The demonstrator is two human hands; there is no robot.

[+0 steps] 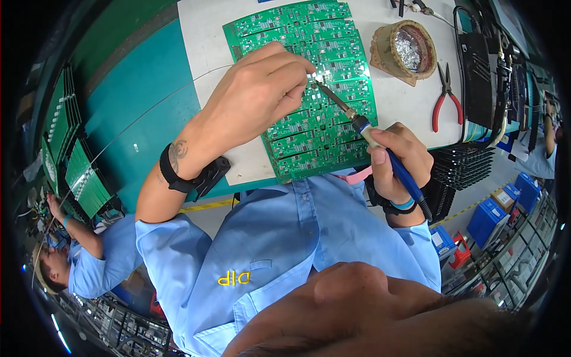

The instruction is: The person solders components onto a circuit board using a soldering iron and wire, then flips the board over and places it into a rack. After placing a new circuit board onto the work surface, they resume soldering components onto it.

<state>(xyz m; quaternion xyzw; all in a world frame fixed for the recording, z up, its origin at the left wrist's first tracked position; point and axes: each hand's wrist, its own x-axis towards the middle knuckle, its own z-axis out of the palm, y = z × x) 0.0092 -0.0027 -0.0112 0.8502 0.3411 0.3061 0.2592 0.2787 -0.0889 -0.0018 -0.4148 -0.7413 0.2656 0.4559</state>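
Observation:
A panel of green circuit boards [333,134] lies on a white sheet before me. My left hand [253,92] is over its left half, fingers pinched together near the middle. A thin solder wire [193,80] runs in from the left and passes behind this hand to the pinch; the fingers hide its end. In my right hand [404,152] is a soldering iron [338,101] with a blue handle, held like a pen. Its tip reaches the board just beside my left fingertips. Whether tip and wire touch cannot be made out.
Right of the panel stand a round brown pot [410,50] with shiny silvery contents and red-handled pliers [446,104]. Black equipment with cables [479,77] lines the right edge. Upright green boards [83,178] stand at left, near a co-worker in blue [104,262].

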